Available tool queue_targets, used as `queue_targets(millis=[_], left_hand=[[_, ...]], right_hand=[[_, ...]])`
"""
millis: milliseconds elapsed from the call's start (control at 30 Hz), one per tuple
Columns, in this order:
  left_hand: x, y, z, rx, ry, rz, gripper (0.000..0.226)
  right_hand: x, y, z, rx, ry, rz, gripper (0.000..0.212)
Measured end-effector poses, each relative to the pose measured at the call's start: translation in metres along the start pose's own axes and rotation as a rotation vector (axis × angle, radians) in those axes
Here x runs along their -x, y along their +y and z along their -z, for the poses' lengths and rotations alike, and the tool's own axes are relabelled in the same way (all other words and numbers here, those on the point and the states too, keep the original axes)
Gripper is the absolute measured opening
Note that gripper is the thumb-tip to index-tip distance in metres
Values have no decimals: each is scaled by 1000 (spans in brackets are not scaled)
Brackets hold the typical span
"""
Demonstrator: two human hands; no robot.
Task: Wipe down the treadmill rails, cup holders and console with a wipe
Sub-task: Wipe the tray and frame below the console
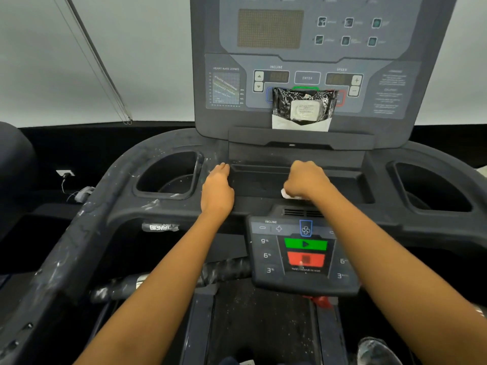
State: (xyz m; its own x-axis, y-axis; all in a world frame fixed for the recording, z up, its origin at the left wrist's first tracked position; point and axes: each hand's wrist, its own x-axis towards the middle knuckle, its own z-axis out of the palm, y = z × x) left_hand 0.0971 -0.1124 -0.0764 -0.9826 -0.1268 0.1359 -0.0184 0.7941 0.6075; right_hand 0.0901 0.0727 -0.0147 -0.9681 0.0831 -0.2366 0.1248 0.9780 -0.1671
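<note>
The upright console (316, 61) fills the upper middle of the frame, its screen dark and its buttons dusty. Below it the dark dash spreads across the whole width. The left rail (66, 246) sweeps down to the lower left, scuffed and flecked with white. The left cup holder (168, 175) sits deep at middle left and the right cup holder (432, 188) at the far right edge. Both are open wells with raised rims.

A shallow centre tray (347, 185) lies between them, walled on every side. Just below it the control pad (303, 254) juts toward the person, with its green and red buttons under the right forearm. A pack of wipes (303, 109) leans against the console's lower face, covering some of the buttons there.

The left hand (217, 189) rests on the ledge between the left cup holder and the tray, fingers together and laid out flat, holding nothing. The right hand (307, 180) is inside the tray, fingers curled round a white wipe (288, 194) and pressing it against the tray floor. The tray runs on bare to the right of that hand. Only a corner of the wipe shows below the knuckles.
</note>
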Motion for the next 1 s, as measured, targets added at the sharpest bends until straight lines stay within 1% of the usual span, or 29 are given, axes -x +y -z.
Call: queue_targets(millis=[33,100,167,200,267,333,433,500,533,600,700,733,767,833,933,1000], left_hand=[[1,1,-1,-30,6,-13,58],[1,3,-2,-83,17,-45,51],[0,3,-4,-112,30,-73,44],[-1,2,-6,-120,38,-82,44],[-1,0,-6,-109,36,-74,51],[-2,-2,-6,-73,41,-67,57],[-2,-5,-7,-25,34,-44,60],[-2,-5,-8,-9,32,-35,60],[-2,-4,-8,-11,37,-32,60],[-2,-3,-8,-19,47,-29,59],[-1,-3,-8,-21,47,-40,58],[-1,-3,-8,-25,47,-43,58],[-2,-4,-8,-28,47,-42,59],[-1,-4,-9,-22,50,-39,60],[-1,-3,-10,-17,69,-37,59],[-1,-2,-11,-18,75,-34,59]], right_hand=[[1,-7,-2,25,30,-1,23],[8,-37,-11,8,66,72,33],[13,-61,-20,-56,66,191,32],[10,-62,-23,-96,35,221,31],[-2,-39,-21,-186,-52,178,31],[-10,6,-9,-165,-85,45,32],[-2,72,9,5,-37,-155,43],[9,87,12,26,51,-230,47],[12,81,11,29,96,-229,46],[15,46,1,0,145,-144,41],[14,-15,-18,-115,117,81,34],[12,-23,-22,-151,84,141,30],[9,-21,-20,-192,44,159,27],[2,7,-7,-227,15,103,27],[-2,63,6,-136,1,-83,29],[-2,63,-1,-113,-5,-73,30]])
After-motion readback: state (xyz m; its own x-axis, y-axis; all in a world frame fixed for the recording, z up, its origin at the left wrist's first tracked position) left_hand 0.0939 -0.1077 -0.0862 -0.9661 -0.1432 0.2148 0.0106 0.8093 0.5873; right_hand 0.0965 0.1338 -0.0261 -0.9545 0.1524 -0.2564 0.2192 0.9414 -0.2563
